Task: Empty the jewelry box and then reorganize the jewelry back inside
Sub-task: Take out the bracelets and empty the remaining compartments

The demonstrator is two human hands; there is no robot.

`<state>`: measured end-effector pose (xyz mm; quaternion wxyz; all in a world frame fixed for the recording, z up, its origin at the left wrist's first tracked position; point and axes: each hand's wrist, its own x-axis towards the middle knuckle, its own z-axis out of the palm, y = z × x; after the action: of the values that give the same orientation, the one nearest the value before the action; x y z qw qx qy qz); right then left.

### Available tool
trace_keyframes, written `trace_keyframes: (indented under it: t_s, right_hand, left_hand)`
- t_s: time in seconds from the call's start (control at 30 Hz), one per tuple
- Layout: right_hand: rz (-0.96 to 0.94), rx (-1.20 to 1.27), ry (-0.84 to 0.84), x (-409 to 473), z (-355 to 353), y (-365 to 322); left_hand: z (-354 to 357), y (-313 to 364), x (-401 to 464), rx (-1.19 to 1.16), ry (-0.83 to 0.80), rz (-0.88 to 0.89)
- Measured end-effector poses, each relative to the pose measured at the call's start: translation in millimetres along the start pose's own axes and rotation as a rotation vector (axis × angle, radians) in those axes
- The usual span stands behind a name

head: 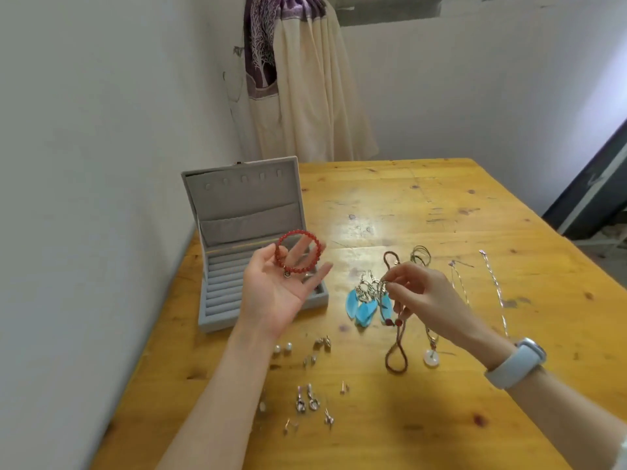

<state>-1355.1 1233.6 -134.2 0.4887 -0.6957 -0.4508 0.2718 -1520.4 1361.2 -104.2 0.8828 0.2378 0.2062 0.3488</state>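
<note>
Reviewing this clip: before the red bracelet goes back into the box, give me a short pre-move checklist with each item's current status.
1. Jewelry box lid open and upright: ok.
2. Red bead bracelet secured: ok; it hangs on the fingers of the left hand, palm up.
3. Right hand free to help: not ok; its fingertips pinch the hooks of the blue feather earrings.
4. Box fully emptied: cannot tell; the left hand covers the right-side compartments, where something pale shows.
5. Ring-roll rows on the box's left side free: ok.
6. Remaining pieces laid apart on the wooden table: ok; the silver chain and white disc pendant lie separate.
</note>
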Motion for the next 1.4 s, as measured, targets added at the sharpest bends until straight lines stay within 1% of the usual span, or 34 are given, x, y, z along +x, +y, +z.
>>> trace_keyframes:
  t_s: [0.03,0.1,0.17,0.23,0.3,0.37,0.43,0.5,0.57,0.6,0.63,0.7,0.73,0.8,0.93,0.97,1.03,1.1,1.17,1.23,1.3,1.4]
  right_hand:
    - [0.024,-0.011,-0.037,-13.8,0.2,2.7]
    - [0.074,-0.048,-0.121,-41.0,2.3,9.8]
    - [0.117,-0.065,-0.198,-65.0,6.0,17.1]
    - [0.143,-0.093,-0.234,-82.6,11.5,24.8]
    - [0.096,-0.227,-0.21,-92.7,18.0,33.7]
    - [-0.026,-0.407,-0.146,-97.7,23.6,42.7]
    - [-0.15,-0.537,-0.08,-101.2,27.9,47.1]
    - [-0.259,-0.678,-0.007,-103.4,28.0,48.5]
    - [-0.34,-0.731,0.09,-105.0,24.9,48.3]
    - [-0.33,-0.658,0.105,-106.2,23.6,45.3]
    - [-0.276,-0.519,0.098,-107.1,22.3,41.1]
    - [-0.108,-0.221,0.006,-108.6,19.8,35.7]
    - [-0.043,-0.151,-0.04,-109.2,18.7,33.8]
    - [0.01,-0.07,-0.068,-111.5,17.8,34.7]
    - [0.054,0.093,0.039,-119.9,10.1,39.3]
    - [0.058,0.115,0.071,-122.7,4.8,40.6]
    - [0.073,0.149,0.136,-127.8,-9.3,43.9]
    - [0.096,0.108,0.184,-132.2,-24.5,49.7]
    - [0.11,-0.039,0.205,-136.6,-37.0,58.2]
    - [0.114,-0.203,0.211,-140.8,-45.2,68.3]
    - [0.097,-0.364,0.189,-145.1,-49.6,80.1]
    - [0.035,-0.571,0.192,-149.1,-51.5,97.4]
  left_hand:
    - [1.2,-7.7,-10.6,-0.019,0.004,-0.038]
    - [1.1,-24.5,-34.6,0.02,0.044,-0.119]
    - [-3.7,-42.3,-58.1,0.137,0.099,-0.195]
    - [-11.4,-58.9,-77.9,0.268,0.151,-0.235]
    - [-20.9,-71.7,-91.6,0.359,0.185,-0.236]
    - [-27.6,-80.1,-100.1,0.449,0.196,-0.233]
    - [-31.7,-87.0,-105.8,0.585,0.198,-0.223]
    - [-33.7,-92.9,-109.7,0.716,0.217,-0.174]
    - [-34.0,-97.0,-112.1,0.818,0.236,-0.113]
    - [-33.3,-98.7,-112.4,0.862,0.236,-0.086]
    - [-32.0,-100.6,-112.3,0.903,0.233,-0.064]
    - [-28.0,-105.8,-110.9,0.944,0.227,-0.015]
    - [-24.8,-108.5,-110.3,0.951,0.218,0.018]
    - [-18.7,-115.3,-108.6,0.951,0.174,0.072]
    - [-6.4,-129.5,-106.0,0.951,0.11,0.066]
    - [-4.2,-134.1,-105.0,0.988,0.101,0.064]
    - [-1.2,-144.5,-102.6,1.154,0.069,0.11]
    - [2.7,-155.9,-99.8,1.41,0.02,0.223]
    - [7.7,-168.6,-96.1,1.7,-0.02,0.33]
    - [11.3,-182.3,-92.6,1.919,-0.054,0.382]
    - [11.2,-193.7,-89.2,2.044,-0.132,0.437]
    - [2.7,-202.2,-84.4,2.152,-0.217,0.62]
